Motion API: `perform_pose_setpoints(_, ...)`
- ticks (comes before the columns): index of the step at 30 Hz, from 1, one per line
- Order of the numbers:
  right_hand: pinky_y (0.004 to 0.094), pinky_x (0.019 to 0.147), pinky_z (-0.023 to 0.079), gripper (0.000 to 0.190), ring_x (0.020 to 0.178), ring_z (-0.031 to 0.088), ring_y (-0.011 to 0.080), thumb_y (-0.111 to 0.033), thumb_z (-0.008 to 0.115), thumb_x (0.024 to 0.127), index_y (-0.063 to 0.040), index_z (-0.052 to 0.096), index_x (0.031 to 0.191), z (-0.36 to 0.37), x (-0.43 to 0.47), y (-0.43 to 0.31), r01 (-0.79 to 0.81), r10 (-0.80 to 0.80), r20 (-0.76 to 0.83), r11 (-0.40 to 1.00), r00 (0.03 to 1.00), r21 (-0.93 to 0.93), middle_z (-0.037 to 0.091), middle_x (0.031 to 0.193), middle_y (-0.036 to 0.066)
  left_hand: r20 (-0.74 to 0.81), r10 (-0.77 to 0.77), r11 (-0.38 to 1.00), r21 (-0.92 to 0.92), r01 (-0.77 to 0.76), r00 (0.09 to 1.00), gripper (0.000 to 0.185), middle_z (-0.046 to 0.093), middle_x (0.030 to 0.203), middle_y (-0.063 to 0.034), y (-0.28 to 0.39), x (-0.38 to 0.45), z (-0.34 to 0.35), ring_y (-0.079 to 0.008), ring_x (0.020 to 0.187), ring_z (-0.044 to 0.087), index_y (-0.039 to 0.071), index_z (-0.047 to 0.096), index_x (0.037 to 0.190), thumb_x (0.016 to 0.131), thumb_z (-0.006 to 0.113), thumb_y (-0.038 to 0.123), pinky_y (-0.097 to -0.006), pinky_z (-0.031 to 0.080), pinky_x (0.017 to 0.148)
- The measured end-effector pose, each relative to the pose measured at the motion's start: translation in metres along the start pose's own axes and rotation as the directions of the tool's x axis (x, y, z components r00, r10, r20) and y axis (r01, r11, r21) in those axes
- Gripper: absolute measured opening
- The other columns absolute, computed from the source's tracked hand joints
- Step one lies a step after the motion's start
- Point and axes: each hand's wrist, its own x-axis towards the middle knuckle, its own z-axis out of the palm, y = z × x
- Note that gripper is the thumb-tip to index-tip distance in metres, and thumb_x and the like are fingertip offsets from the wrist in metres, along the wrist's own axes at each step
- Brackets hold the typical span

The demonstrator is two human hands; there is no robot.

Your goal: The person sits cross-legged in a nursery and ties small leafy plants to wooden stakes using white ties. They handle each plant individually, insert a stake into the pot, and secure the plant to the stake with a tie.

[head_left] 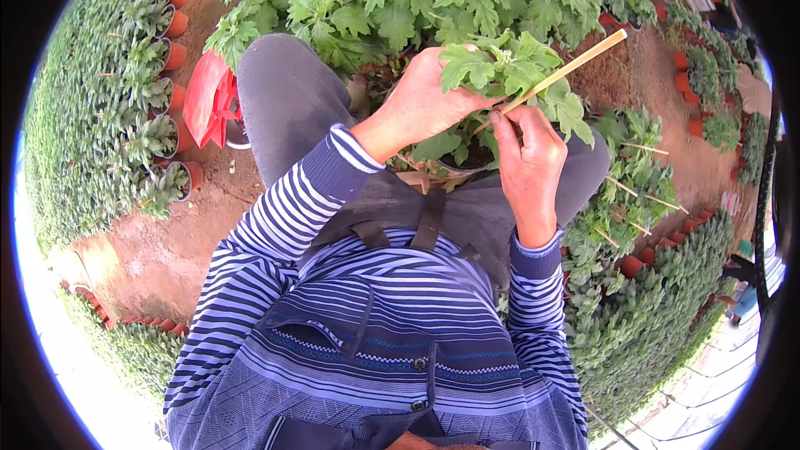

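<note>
A potted chrysanthemum plant (pixel 500 69) with lobed green leaves stands between my knees. My left hand (pixel 431 97) grips it below the leafy top, its fingertips partly hidden behind leaves. Between the thumb and fingers of my right hand (pixel 531 150) is a thin pale wooden stick (pixel 581 62). The stick slants from upper right down across the plant, and its lower end sits among the leaves near my left fingers. Below both hands shows the dark rim of the pot (pixel 465 169), mostly covered by foliage.
A dense bank of similar plants (pixel 394 0) rises directly ahead. Left of my knee lies a red plastic bag (pixel 209 103). Rows of potted plants (pixel 112 119) line the bare soil path (pixel 219 187). At right, several sticks (pixel 647 148) protrude from more plants (pixel 625 194).
</note>
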Motion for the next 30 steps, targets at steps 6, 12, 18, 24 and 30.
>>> perform_pose_setpoints(6, 0.0275, 0.058, 0.048, 0.008, 0.060, 0.059, 0.0119, -0.003, 0.072, 0.088, 0.001, 0.067, 0.093, 0.003, 0.004, 0.002, 0.126, -0.130, -0.121, 0.991, 0.984, -0.041, 0.066, 0.072, 0.008, 0.053, 0.091, 0.940, 0.325, -0.103, 0.994, 0.023, 0.070, 0.100, -0.0023, -0.003, -0.001, -0.005, -0.0099, 0.092, 0.063, -0.002, 0.066, 0.106, 0.085, 0.074, -0.001, -0.0273, 0.053, 0.082)
perform_pose_setpoints(12, 0.0337, 0.060, 0.050, 0.011, 0.064, 0.065, 0.0267, 0.002, 0.072, 0.083, 0.001, 0.065, 0.092, -0.006, 0.009, -0.001, -0.016, 0.021, -0.077, 0.998, 0.997, 0.057, 0.066, 0.077, 0.014, -0.043, 0.090, 0.975, 0.210, -0.080, 0.995, 0.023, 0.069, 0.100, -0.0031, -0.009, -0.007, -0.001, -0.0113, 0.087, 0.063, -0.002, 0.066, 0.106, 0.084, 0.071, -0.003, -0.0276, 0.052, 0.079)
perform_pose_setpoints(18, 0.0376, 0.067, 0.051, 0.022, 0.073, 0.064, 0.0330, 0.001, 0.070, 0.077, -0.001, 0.066, 0.099, -0.009, 0.005, 0.006, -0.052, 0.054, -0.037, 0.997, 0.998, 0.060, 0.067, 0.086, 0.014, 0.037, 0.162, 0.941, 0.297, -0.166, 0.986, 0.031, 0.067, 0.095, -0.0055, -0.004, -0.009, -0.001, -0.0112, 0.082, 0.059, -0.003, 0.064, 0.107, 0.077, 0.061, -0.012, -0.0261, 0.050, 0.079)
perform_pose_setpoints(24, 0.0315, 0.065, 0.051, 0.025, 0.068, 0.062, 0.0176, 0.002, 0.069, 0.081, -0.002, 0.069, 0.105, -0.003, -0.006, 0.015, 0.106, -0.108, -0.090, 0.994, 0.990, -0.025, 0.066, 0.077, 0.008, 0.107, 0.267, 0.859, 0.423, -0.287, 0.958, 0.028, 0.066, 0.096, -0.0115, -0.006, -0.004, -0.001, -0.0281, 0.082, 0.061, -0.004, 0.064, 0.101, 0.073, 0.061, -0.008, -0.0309, 0.052, 0.080)
perform_pose_setpoints(30, 0.0364, 0.065, 0.052, 0.022, 0.072, 0.066, 0.0307, 0.007, 0.069, 0.078, -0.002, 0.069, 0.099, -0.012, 0.002, 0.005, 0.055, -0.055, -0.037, 0.998, 0.998, -0.007, 0.069, 0.086, 0.013, 0.141, 0.208, 0.889, 0.386, -0.247, 0.968, 0.034, 0.065, 0.098, -0.0056, 0.001, -0.021, -0.003, -0.0136, 0.089, 0.061, -0.003, 0.061, 0.113, 0.080, 0.065, -0.010, -0.0288, 0.050, 0.084)
